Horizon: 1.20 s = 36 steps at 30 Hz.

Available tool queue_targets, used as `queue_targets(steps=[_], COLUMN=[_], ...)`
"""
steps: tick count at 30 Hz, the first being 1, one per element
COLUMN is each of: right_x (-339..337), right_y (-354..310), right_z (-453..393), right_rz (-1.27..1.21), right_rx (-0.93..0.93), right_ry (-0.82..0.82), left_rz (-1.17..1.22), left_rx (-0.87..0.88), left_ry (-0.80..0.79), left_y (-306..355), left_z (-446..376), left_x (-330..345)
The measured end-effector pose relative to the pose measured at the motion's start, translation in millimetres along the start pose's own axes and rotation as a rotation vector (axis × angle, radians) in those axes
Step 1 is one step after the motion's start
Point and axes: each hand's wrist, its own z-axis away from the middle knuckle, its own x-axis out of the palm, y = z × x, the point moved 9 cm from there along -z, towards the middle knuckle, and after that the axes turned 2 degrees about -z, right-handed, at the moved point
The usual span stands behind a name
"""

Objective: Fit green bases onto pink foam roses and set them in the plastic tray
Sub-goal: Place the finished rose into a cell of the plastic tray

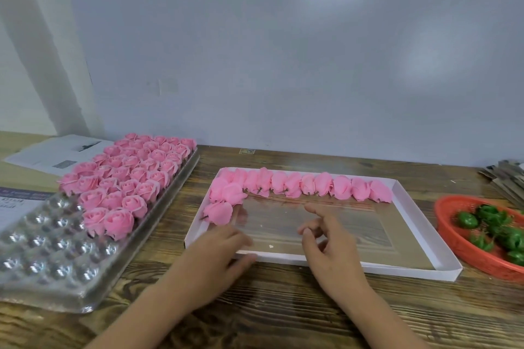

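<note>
A clear plastic tray (54,272) with round cups lies at the left; its far part is filled with upright pink roses (133,176). In the middle sits a shallow white box (411,269) holding a row of loose pink roses (306,185) lying on their sides along its far edge. An orange basket (453,235) at the right holds several green bases (499,228). My left hand (224,249) rests over the box's near left edge, fingers curled and empty. My right hand (329,238) hovers over the box's bare middle, fingers spread, holding nothing.
The work surface is a dark wooden table (283,312) against a pale wall. Printed papers (56,153) lie at the far left behind the tray. A stack of flat grey pieces (507,181) sits at the far right behind the basket.
</note>
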Motion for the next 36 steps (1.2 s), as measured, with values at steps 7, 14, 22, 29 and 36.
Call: queue_targets(steps=[7, 14, 22, 29, 36], right_x=[-1, -62, -138, -137, -132], right_y=[4, 72, 142, 171, 175], right_z=[-2, -40, -74, -89, -97], right_rz=[0.034, 0.217, 0.377, 0.334, 0.321], right_rx=[0.017, 0.334, 0.579, 0.701, 0.722], right_ry=[-0.004, 0.185, 0.405, 0.331, 0.325], left_rz=[-0.118, -0.088, -0.078, -0.093, -0.104], left_rx=[0.189, 0.19, 0.165, 0.163, 0.162], left_ry=[0.081, 0.132, 0.11, 0.122, 0.141], left_y=[35, 32, 29, 28, 27], left_z=[-11, -9, -10, -11, -11], left_x=[26, 24, 28, 29, 30])
